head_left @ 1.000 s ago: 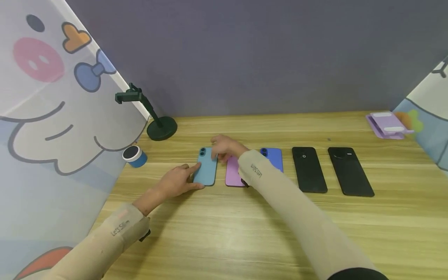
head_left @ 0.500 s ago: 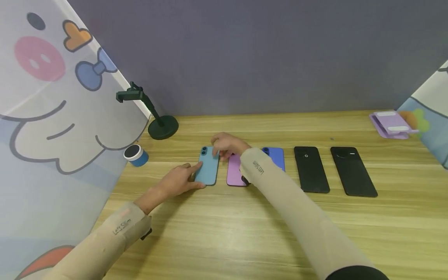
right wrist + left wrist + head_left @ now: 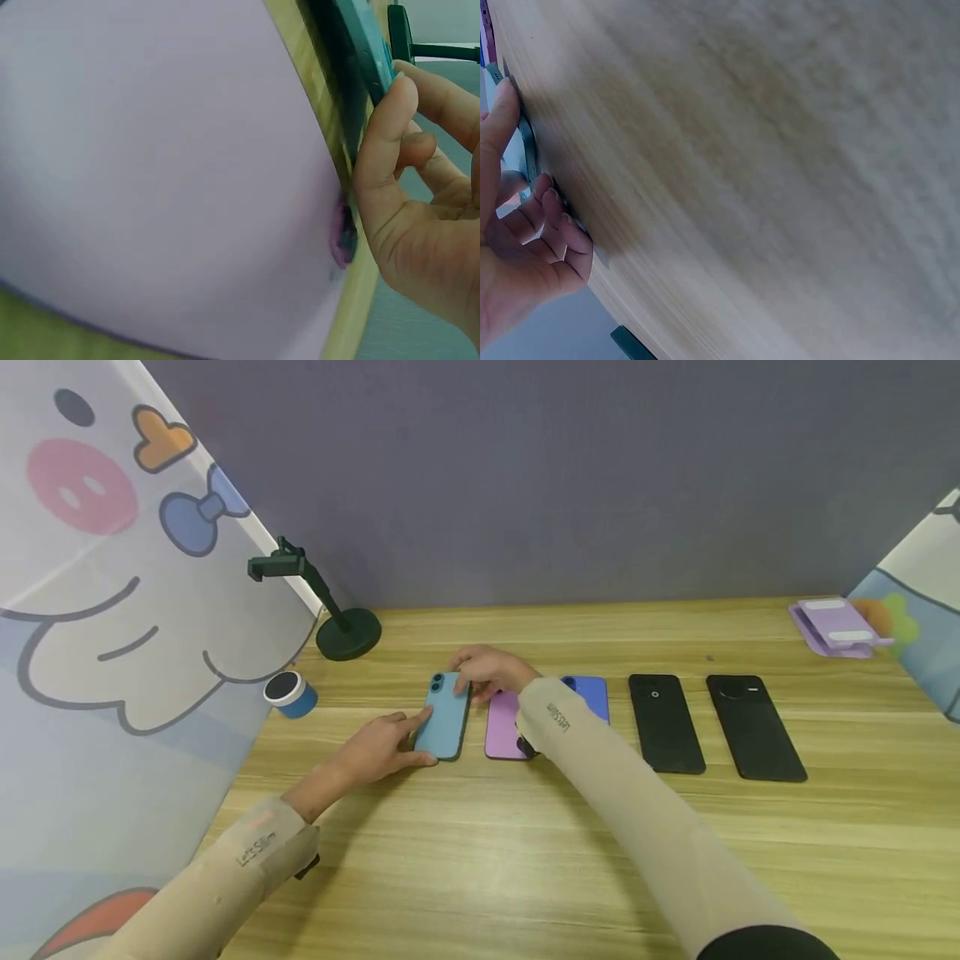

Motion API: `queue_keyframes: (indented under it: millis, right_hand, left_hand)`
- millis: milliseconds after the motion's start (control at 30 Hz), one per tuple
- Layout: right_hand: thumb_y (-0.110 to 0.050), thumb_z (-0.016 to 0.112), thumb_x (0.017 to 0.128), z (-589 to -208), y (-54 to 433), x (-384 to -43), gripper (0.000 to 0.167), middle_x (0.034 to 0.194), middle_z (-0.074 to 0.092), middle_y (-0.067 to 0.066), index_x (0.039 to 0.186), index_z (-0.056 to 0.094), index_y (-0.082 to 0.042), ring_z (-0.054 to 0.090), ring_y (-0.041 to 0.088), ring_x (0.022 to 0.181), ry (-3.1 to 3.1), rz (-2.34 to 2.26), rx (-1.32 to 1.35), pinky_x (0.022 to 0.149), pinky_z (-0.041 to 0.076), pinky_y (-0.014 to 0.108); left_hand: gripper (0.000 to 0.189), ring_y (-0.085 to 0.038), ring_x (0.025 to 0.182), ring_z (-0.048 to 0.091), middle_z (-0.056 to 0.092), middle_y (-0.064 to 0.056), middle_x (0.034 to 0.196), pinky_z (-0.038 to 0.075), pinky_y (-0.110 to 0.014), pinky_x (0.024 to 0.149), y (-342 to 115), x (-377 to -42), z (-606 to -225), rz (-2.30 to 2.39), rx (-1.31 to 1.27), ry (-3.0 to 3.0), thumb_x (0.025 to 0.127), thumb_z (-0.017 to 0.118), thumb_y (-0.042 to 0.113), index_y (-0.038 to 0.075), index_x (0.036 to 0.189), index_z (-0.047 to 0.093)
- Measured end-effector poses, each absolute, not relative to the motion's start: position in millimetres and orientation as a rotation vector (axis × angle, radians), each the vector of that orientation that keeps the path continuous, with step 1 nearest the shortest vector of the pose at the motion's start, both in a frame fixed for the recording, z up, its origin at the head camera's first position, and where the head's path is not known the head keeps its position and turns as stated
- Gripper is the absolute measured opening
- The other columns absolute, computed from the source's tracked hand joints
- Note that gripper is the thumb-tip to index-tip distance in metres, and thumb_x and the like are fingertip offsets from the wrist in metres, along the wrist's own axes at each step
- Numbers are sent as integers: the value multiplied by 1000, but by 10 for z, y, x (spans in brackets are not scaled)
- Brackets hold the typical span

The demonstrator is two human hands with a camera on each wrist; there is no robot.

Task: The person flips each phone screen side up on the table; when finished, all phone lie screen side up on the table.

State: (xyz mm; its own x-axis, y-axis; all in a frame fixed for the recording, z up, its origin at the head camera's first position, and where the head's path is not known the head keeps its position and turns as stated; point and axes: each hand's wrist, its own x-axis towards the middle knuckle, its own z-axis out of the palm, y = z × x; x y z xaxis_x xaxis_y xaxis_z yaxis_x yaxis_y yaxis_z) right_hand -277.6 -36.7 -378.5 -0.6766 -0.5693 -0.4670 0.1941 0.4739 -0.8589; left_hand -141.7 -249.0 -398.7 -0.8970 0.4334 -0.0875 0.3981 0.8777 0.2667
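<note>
A light-blue phone (image 3: pixel 445 722) lies back up, its right edge tilted a little off the wooden table. My left hand (image 3: pixel 381 746) holds its lower left side, the thumb at the bottom edge and the fingers along the left. The top right corner is pinched by my right hand (image 3: pixel 489 672); in the right wrist view thumb and fingertip meet at the phone's edge (image 3: pixel 371 56). Beneath my right wrist lies a pink phone (image 3: pixel 501 733), partly hidden. A blue phone (image 3: pixel 597 695) beside it is half covered by the sleeve.
Two black phones (image 3: pixel 666 727) (image 3: pixel 756 731) lie to the right. A dark green phone stand (image 3: pixel 348 633) and a blue jar with a white lid (image 3: pixel 291 695) stand at left. A purple folding stand (image 3: pixel 836 627) sits at the back right. Walls border the table (image 3: pixel 480 860).
The light-blue phone's right edge has risen slightly off the table, showing its dark side. Both hands keep nearly the same places.
</note>
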Motion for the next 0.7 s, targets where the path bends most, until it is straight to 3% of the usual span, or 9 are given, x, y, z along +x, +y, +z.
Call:
queue_keyframes:
  millis: [100, 367, 700]
  right_hand:
    - [-2, 65, 92, -3828, -372, -2782, 58, 61, 37, -1, 147, 49, -13, 39, 11, 54, 1928, -1283, -327, 61, 55, 27]
    - [-2, 67, 92, -3854, -318, -2812, 55, 64, 41, 1, 143, 57, -20, 42, 11, 57, 1945, -1289, -339, 61, 57, 30]
    - [-5, 70, 91, -3794, -270, -2815, 53, 61, 42, 1, 141, 60, -20, 42, 10, 53, 1967, -1247, -376, 57, 54, 27]
  left_hand:
    - [86, -9, 63, 41, 51, 1, 76, 35, -22, 58, -2507, -1413, -3995, 382, 643, 2898, 88, 72, 51, 4, 152, 41]
    - [86, -9, 63, 41, 51, 0, 77, 35, -22, 58, -2512, -1424, -3986, 393, 649, 2908, 87, 73, 51, 4, 152, 41]
    - [86, -9, 63, 40, 50, 0, 76, 34, -22, 58, -2520, -1441, -3984, 411, 647, 2888, 88, 73, 50, 5, 153, 39]
